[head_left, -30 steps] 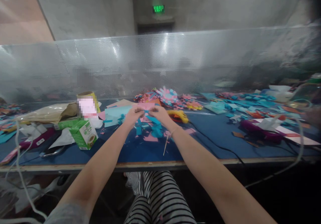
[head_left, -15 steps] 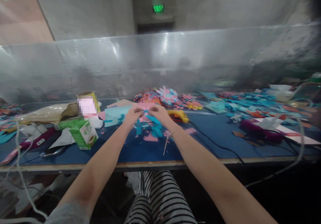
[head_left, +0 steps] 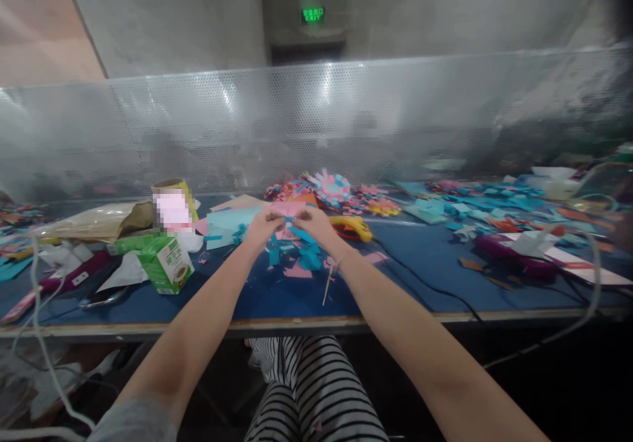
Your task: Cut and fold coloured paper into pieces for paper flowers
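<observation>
My left hand [head_left: 264, 224] and my right hand [head_left: 312, 223] meet over the middle of the table, fingertips pinched close together. Between them is a small piece of blue paper [head_left: 288, 220], gripped from both sides; its exact shape is too small to make out. Pink paper [head_left: 284, 210] lies just behind the fingers. Below the hands are blue paper scraps [head_left: 309, 257] and a pink paper scrap [head_left: 298, 270]. A thin stick [head_left: 327, 287] lies near my right wrist. Just right of my right hand sits a yellow glue gun [head_left: 357, 226] with a black cord.
A green box [head_left: 165, 264], a yellow tube-shaped container [head_left: 190, 198] and a phone [head_left: 106, 297] are on the left. Behind my hands lies a pink-and-blue paper flower [head_left: 330, 188] among paper pieces. Purple power strips [head_left: 529, 260] flank both sides. A perforated metal screen [head_left: 420, 112] closes the back.
Almost nothing differs. Both hands keep their pinch on the blue paper in the same spot, and the objects on the table have not moved.
</observation>
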`<state>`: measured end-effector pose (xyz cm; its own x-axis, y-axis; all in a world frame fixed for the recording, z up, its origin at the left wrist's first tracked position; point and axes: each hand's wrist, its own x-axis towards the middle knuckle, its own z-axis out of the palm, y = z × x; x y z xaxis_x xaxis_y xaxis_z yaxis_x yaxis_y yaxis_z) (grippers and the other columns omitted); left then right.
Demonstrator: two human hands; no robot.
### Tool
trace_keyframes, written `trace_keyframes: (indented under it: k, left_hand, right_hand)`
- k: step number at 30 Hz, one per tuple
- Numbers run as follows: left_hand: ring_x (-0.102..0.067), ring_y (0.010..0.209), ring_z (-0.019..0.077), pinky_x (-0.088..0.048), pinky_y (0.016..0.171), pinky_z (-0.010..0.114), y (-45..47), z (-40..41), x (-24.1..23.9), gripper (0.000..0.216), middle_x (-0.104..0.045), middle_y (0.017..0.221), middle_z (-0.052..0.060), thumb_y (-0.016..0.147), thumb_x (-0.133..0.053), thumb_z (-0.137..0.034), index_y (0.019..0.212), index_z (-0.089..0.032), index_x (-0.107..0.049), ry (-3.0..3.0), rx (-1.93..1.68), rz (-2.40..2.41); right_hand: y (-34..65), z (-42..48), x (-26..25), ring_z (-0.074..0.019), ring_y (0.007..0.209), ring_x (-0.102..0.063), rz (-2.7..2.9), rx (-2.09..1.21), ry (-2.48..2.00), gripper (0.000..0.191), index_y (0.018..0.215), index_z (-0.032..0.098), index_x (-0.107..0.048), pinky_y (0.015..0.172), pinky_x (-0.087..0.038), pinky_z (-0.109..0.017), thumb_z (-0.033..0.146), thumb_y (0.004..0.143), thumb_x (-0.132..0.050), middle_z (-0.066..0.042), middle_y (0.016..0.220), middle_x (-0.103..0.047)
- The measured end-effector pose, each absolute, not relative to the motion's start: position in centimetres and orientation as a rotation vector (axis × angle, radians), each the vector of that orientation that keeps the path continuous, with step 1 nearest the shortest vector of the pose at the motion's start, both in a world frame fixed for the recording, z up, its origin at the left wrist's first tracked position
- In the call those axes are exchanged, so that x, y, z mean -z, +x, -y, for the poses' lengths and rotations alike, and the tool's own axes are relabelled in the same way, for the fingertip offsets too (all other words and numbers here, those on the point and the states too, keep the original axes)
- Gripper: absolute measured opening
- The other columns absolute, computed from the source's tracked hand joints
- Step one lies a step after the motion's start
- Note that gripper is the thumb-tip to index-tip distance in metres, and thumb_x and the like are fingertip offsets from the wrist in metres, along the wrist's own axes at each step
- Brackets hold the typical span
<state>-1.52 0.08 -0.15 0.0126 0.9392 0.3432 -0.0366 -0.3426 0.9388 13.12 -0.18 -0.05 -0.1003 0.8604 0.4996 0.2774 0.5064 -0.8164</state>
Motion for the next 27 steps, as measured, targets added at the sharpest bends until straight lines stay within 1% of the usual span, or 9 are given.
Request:
trace_keyframes:
  k: [12,17,27]
  left_hand:
    - [-0.051,0.051,0.0082,-0.043,0.056,0.024,-1.31,0.44,-0.16,0.020,-0.055,0.053,-0.002,0.050,-0.068,-0.020,0.063,-0.013,-0.055,1.421,-1.446,-0.950]
    - [-0.052,0.054,0.0083,-0.045,0.059,0.024,-1.32,0.39,-0.12,0.018,-0.056,0.055,-0.002,0.050,-0.068,-0.019,0.062,-0.013,-0.055,1.398,-1.454,-0.938]
    - [-0.052,0.054,0.0082,-0.045,0.059,0.024,-1.26,0.22,-0.06,0.016,-0.056,0.055,-0.001,0.052,-0.066,-0.016,0.063,-0.012,-0.055,1.396,-1.457,-0.937]
  right_hand:
    - [13.11,0.21,-0.09,-0.0112,0.054,-0.053,1.631,-0.591,-1.037,0.010,0.059,0.016,-0.050,0.057,-0.043,-0.024,0.022,0.060,-0.058,0.000,0.057,-0.056]
    - [13.03,0.29,-0.08,-0.0112,0.055,-0.053,1.650,-0.574,-1.031,0.010,0.058,0.016,-0.050,0.057,-0.043,-0.024,0.022,0.060,-0.058,0.000,0.057,-0.057]
    - [13.07,0.24,-0.03,-0.0110,0.053,-0.053,1.660,-0.632,-1.005,0.010,0.058,0.016,-0.051,0.057,-0.043,-0.024,0.022,0.061,-0.057,0.000,0.056,-0.057]
